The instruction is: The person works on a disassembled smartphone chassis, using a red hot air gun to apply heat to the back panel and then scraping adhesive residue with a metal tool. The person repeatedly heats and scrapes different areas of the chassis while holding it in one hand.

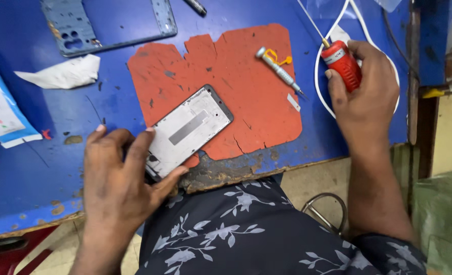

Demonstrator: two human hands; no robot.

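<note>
A grey metal phone frame point(190, 130) lies face down on a worn red mat point(246, 86) at the near edge of a blue bench. My left hand point(119, 175) grips its near end, fingers curled over the edge. My right hand point(363, 97) is off the mat to the right, closed around a red-handled tool point(342, 60) with a thin metal tip pointing away. A small silver screwdriver point(279, 71) with an orange ring rests on the mat between them.
A blue phone back frame point(78, 25) lies at the far left. A crumpled white tissue point(63, 74) and a blue-and-white packet point(2, 112) sit left of the mat. A white cable point(320, 76) loops by my right hand. The bench edge point(226, 175) is chipped.
</note>
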